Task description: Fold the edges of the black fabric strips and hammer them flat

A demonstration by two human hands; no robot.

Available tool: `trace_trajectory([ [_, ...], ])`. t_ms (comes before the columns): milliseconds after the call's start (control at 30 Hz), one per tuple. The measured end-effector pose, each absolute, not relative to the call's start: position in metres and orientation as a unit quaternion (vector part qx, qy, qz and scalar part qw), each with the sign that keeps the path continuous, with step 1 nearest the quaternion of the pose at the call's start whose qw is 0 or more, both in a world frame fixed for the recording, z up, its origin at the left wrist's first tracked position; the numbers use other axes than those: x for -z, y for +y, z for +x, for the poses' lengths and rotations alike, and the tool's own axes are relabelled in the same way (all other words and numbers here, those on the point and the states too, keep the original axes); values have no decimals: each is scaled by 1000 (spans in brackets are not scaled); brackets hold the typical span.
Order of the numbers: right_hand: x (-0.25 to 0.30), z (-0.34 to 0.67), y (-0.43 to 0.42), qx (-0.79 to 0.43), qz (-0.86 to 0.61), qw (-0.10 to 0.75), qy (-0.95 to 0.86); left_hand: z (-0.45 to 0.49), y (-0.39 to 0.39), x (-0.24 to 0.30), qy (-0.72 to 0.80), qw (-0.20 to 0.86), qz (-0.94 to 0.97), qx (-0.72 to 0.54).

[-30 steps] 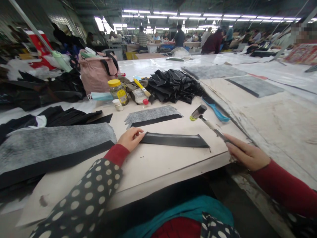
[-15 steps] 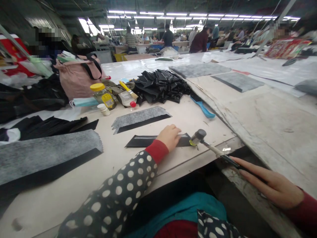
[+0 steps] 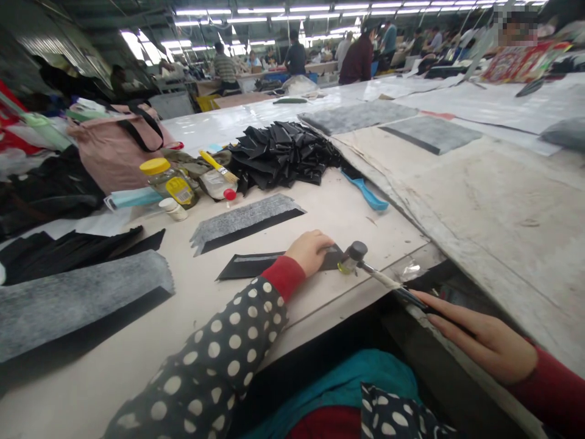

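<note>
Head | right grip [image 3: 487, 342] clasps hammer [image 3: 353, 255] | left grip [image 3: 311, 252] unclear, on strip [image 3: 247, 267] | jar [image 3: 179, 188], black pile [image 3: 283, 155] beyond

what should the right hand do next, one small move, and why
I'd probably tap the black strip lightly near its right end: the right hand holds the hammer by its handle, the hammer's head is at that end, and the left hand rests on the strip, seemingly steadying it.
</note>
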State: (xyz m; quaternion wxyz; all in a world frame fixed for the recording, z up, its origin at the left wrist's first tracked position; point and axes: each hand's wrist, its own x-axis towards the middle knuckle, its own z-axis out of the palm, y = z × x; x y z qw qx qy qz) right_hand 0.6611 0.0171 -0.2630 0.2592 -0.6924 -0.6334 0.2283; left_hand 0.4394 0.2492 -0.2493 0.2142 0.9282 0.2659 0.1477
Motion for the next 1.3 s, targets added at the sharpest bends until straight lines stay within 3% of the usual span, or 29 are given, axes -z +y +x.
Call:
trace_trajectory([
  [567,252,663,23,-221,-698,285,-619,441,224,235,226,-26,974,-14],
  [700,241,674,38,-147,-706,269,-638,440,222,234,232,-16,973,-5],
  [867,237,672,57,-142,-694,218,-672,437,226,239,241,10,970,-20],
  [1067,229,664,68,-65,-672,232,-700,436,227,243,249,27,967,-39],
  [1300,232,671,68,-105,-673,140,-719,435,228,247,246,23,967,-58],
])
